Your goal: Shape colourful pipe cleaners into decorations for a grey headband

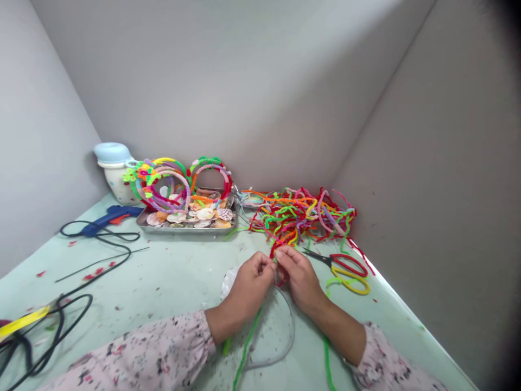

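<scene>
My left hand (249, 285) and my right hand (300, 278) meet above the middle of the table, both with thumb and fingers pinched together. Between the fingertips a bit of green shows, and a green pipe cleaner (249, 342) trails down from under my left hand. A thin grey headband (292, 320) curves below the hands, its upper end hidden by the fingers. Red fuzzy stem (273, 251) pokes out just beyond the fingertips. Another green pipe cleaner (326, 353) runs by my right wrist. Something white (229, 281) is partly covered by my left hand.
Scissors (342, 267) with red and yellow handles lie right of my hands. Behind sits a heap of coloured pipe cleaners (303, 214). A metal tray (183, 231) holds shells and wrapped headbands (169, 187). Leftward are a blue glue gun (108, 219), black cord (122, 255) and white cup (118, 179).
</scene>
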A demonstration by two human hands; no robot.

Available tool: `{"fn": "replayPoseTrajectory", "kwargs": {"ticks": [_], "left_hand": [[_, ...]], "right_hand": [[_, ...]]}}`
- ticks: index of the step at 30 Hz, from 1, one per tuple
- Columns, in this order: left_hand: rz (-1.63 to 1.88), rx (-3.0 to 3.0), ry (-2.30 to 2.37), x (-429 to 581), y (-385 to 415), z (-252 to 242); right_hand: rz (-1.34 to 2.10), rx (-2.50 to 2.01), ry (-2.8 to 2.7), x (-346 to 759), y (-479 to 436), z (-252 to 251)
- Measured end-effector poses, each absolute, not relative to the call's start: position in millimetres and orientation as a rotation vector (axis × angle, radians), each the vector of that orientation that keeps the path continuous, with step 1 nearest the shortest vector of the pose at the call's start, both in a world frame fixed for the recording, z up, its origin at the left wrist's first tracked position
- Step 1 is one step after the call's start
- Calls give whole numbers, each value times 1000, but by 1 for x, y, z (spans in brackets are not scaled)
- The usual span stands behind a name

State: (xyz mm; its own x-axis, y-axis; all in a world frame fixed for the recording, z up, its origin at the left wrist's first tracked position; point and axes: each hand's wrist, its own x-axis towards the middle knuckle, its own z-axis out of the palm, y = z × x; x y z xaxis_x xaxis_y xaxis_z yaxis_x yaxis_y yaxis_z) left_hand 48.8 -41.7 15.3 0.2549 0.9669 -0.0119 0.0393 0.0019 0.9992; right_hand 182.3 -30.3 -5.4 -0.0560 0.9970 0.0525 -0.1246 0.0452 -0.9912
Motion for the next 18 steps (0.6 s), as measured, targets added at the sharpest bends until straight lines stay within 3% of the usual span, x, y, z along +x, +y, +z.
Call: {"fn": "replayPoseTrajectory", "kwargs": {"ticks": [8,18], "left_hand": [[1015,1247,903,47,-44,17],[996,1322,1024,50,-42,13]], "right_hand": [[1392,-992,-1203,185,-28,-4],[1213,-1122,-1234,184,-31,-3]]}}
